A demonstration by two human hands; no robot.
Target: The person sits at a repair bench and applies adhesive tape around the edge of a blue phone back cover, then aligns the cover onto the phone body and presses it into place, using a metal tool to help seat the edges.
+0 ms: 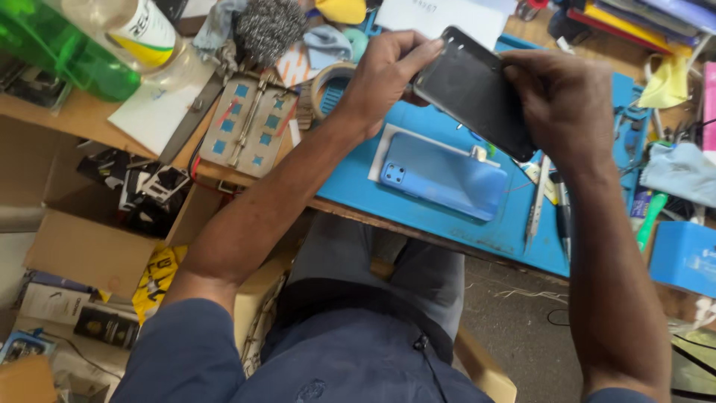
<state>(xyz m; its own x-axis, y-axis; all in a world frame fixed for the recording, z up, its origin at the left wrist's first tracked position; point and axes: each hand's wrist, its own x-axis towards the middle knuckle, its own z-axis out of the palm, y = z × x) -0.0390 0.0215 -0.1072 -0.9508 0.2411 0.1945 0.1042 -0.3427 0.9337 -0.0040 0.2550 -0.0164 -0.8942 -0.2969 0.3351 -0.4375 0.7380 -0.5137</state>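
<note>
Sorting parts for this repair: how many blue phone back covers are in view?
1: the blue back cover lies on the blue mat, below the dark phone. Others may be hidden.

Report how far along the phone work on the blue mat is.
Done, it seems: the light blue back cover is off and lies on the blue mat. In hand: the left hand and right hand both grip the dark phone body above the mat. Left: body and cover are still apart; tweezers lie unused beside the cover.
</note>
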